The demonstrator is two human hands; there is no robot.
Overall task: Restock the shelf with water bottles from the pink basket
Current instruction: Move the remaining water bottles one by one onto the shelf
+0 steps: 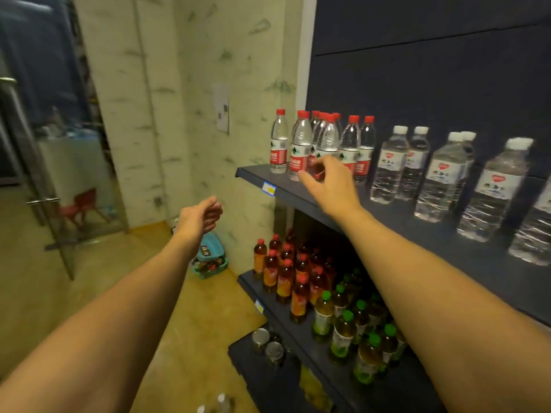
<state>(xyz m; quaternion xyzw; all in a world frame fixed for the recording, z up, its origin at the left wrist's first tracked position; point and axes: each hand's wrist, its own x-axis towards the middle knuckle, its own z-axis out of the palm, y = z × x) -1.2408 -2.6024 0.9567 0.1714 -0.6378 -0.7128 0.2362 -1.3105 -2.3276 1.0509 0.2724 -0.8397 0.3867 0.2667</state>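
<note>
— Where are the clear plastic red-capped water bottles (301, 144)?
— Clustered at the dark metal shelf's (417, 231) left front corner; right hand (328, 181), fingers loosely curled, empty, just beside them.
— The left hand (199, 217)?
— Relaxed, holding nothing.

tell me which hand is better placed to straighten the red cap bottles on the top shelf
Right. The right hand is already up at the red-cap water bottles on the top shelf, fingers loosely open. The left hand hangs lower, off the shelf, holding nothing.

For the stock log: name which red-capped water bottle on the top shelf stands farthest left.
The lone red-capped bottle at the top shelf left end, standing apart from the cluster near the right hand.
</note>
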